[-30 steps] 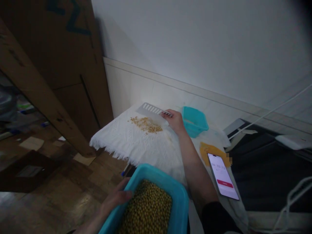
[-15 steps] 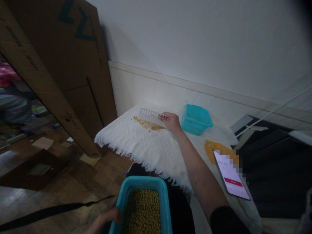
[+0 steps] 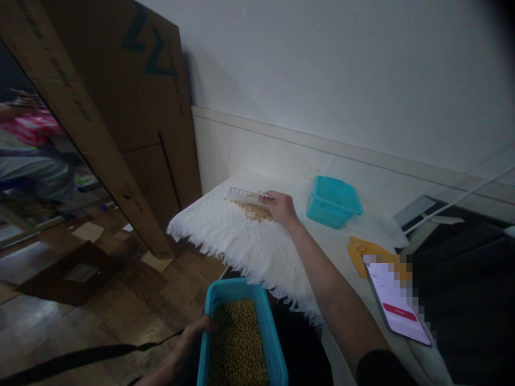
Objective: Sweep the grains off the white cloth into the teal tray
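Note:
My left hand (image 3: 193, 335) grips the left rim of a turquoise plastic basket (image 3: 272, 332), thumb over the edge. Round yellow-green beans (image 3: 239, 343) fill much of this basket, which is held just below the table's near edge. My right hand (image 3: 284, 208) is closed on the right end of a thin white plastic piece with a slotted edge (image 3: 240, 194). That piece stands on its long side on a fringed white cloth (image 3: 225, 228). Loose beans (image 3: 257, 212) lie in a band on the cloth along its near side, close to my right fingers.
Another turquoise basket (image 3: 333, 202) stands by the wall at the back right. A phone (image 3: 396, 305) lies partly over an orange-yellow packet (image 3: 356, 254). A tall cardboard box (image 3: 148, 123) rises left of the table. Another person (image 3: 36, 145) is partly visible at far left.
My right hand has moved the slotted piece slightly nearer, and the bean band looks shorter and more bunched. The held basket has come up closer to the cloth's fringe. The view has shifted left.

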`<action>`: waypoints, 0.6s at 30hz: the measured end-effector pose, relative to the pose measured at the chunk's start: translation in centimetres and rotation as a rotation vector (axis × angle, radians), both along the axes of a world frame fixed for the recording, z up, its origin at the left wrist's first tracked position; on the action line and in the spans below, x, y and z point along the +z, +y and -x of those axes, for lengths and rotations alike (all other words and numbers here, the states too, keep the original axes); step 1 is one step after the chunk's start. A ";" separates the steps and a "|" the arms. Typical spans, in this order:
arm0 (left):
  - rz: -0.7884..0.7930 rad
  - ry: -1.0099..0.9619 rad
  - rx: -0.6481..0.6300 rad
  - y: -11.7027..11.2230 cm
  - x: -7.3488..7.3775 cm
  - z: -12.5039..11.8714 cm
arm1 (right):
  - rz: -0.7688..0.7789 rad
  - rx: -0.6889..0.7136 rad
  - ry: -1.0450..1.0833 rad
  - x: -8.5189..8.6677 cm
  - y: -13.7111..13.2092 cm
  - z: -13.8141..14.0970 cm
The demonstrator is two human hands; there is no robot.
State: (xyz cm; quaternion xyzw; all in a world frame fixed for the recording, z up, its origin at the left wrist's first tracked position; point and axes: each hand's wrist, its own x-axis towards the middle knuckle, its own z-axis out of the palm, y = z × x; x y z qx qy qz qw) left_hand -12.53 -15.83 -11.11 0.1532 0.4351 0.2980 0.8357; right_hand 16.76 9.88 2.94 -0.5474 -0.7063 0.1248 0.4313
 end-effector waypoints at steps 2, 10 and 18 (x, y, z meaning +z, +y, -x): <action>0.003 0.093 0.035 0.2 0.1 -0.1 | 0.008 0.009 -0.014 -0.3 0.0 0.5; -0.060 0.177 0.143 0.3 1.6 0.0 | 0.025 0.078 -0.088 -0.4 -0.5 1.6; -0.233 0.152 0.121 1.2 1.5 1.4 | 0.033 0.119 -0.135 0.9 -1.4 1.5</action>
